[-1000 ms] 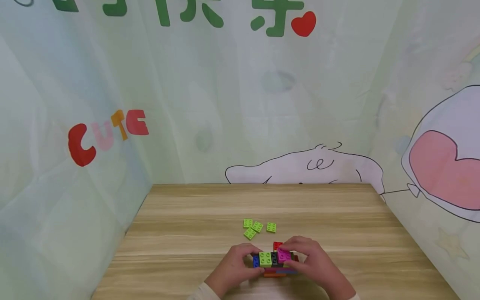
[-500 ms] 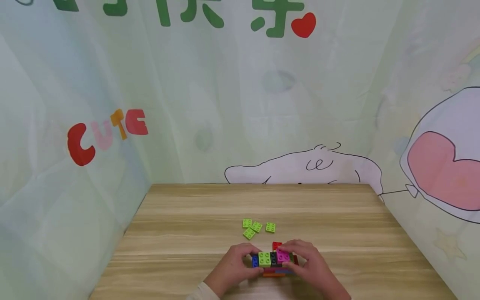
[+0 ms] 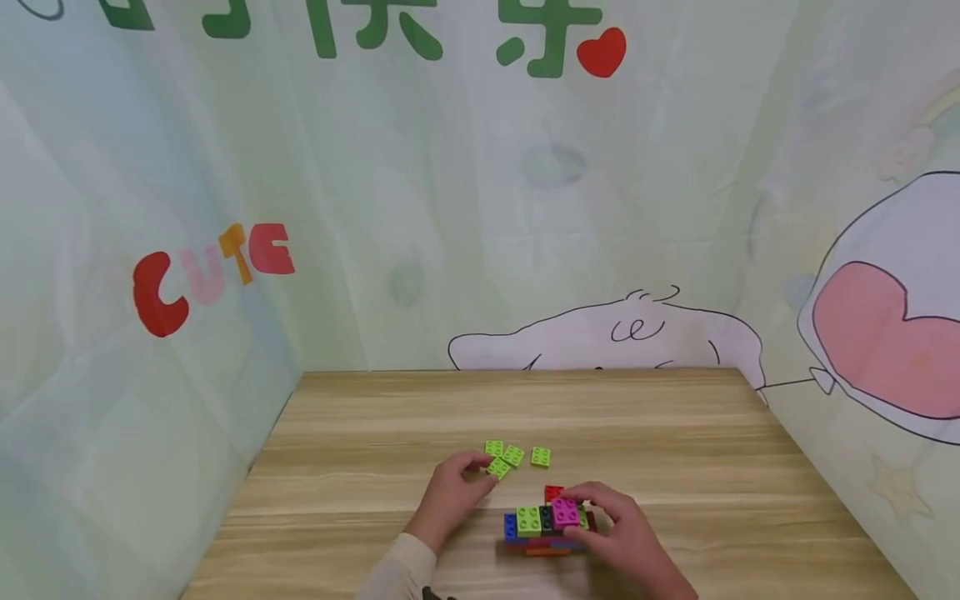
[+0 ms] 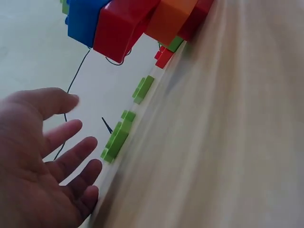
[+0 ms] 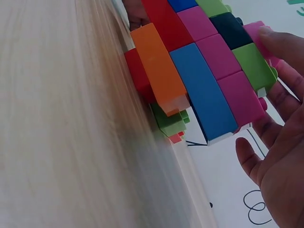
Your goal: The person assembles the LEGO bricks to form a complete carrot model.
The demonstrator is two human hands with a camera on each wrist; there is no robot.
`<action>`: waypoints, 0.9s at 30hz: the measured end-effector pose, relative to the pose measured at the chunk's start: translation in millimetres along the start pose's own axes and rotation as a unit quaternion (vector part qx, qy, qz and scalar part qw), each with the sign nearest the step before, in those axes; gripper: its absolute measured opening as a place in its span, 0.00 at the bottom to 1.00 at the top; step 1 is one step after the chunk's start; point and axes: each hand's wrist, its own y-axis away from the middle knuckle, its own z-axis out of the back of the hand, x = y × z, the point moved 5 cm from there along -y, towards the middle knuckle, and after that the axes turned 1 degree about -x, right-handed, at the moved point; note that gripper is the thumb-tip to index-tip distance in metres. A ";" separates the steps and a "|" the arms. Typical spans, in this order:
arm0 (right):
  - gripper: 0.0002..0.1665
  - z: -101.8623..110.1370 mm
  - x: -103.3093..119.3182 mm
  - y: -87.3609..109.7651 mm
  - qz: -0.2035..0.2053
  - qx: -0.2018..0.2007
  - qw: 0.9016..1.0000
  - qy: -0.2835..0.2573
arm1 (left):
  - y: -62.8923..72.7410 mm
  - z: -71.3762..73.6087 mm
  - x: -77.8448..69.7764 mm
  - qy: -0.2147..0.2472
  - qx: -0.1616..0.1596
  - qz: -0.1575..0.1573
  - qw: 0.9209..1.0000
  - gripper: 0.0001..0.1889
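A built block of toy bricks (image 3: 528, 522) in blue, red, orange, pink, black and green stands near the front of the table. My right hand (image 3: 626, 533) pinches the pink brick (image 3: 565, 512) on its top between thumb and finger; the right wrist view shows the thumb on that pink brick (image 5: 259, 33). My left hand (image 3: 448, 498) reaches out beside a loose lime-green brick (image 3: 498, 468). In the left wrist view its fingers are spread and relaxed, with nothing in them, apart from the green bricks (image 4: 118, 135).
Behind the built block lie more lime-green bricks, two of them (image 3: 494, 448) (image 3: 513, 455) close together and one (image 3: 541, 457) off to the right. A red brick (image 3: 553, 493) shows at the block's far side. Printed cloth (image 3: 375, 208) surrounds the wooden table (image 3: 360, 417).
My left hand has let go of the block's left end and moved up and left toward the loose green bricks. The right hand stays at the pink brick.
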 end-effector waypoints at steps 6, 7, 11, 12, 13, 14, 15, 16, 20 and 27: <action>0.20 5.1 -2.0 0.6 -0.006 0.005 1.000 -0.008 | -17.2 -30.5 -20.4 -0.063 0.098 -0.070 0.991 0.19; 0.20 5.7 -2.1 0.7 -0.002 0.005 1.000 -0.011 | -19.3 -37.3 -24.9 -0.081 0.118 -0.087 0.986 0.20; 0.18 6.8 -0.9 1.8 0.028 0.006 0.999 -0.019 | -25.3 -60.3 -38.0 -0.159 0.170 -0.126 0.964 0.21; 0.18 6.9 -1.1 2.0 0.029 0.007 0.999 -0.020 | -26.5 -64.8 -40.2 -0.179 0.176 -0.134 0.958 0.22; 0.18 6.4 -1.3 2.4 0.028 0.008 0.999 -0.023 | -27.2 -68.0 -42.0 -0.197 0.181 -0.144 0.953 0.21; 0.18 6.0 -1.6 2.6 0.028 0.009 0.999 -0.025 | -27.7 -70.6 -43.7 -0.209 0.184 -0.152 0.948 0.21; 0.18 5.6 -2.4 2.8 0.022 0.010 0.999 -0.029 | -28.0 -72.7 -44.8 -0.218 0.189 -0.159 0.944 0.20; 0.18 5.2 -2.9 3.0 0.021 0.011 0.999 -0.032 | -28.1 -74.4 -45.9 -0.225 0.192 -0.164 0.941 0.20; 0.18 4.7 -5.2 3.3 0.024 0.014 0.999 -0.039 | -26.9 -79.4 -49.6 -0.235 0.211 -0.178 0.932 0.19; 0.19 6.7 -5.3 4.0 0.054 0.010 0.998 -0.038 | -27.1 -93.3 -62.7 -0.315 0.253 -0.224 0.887 0.22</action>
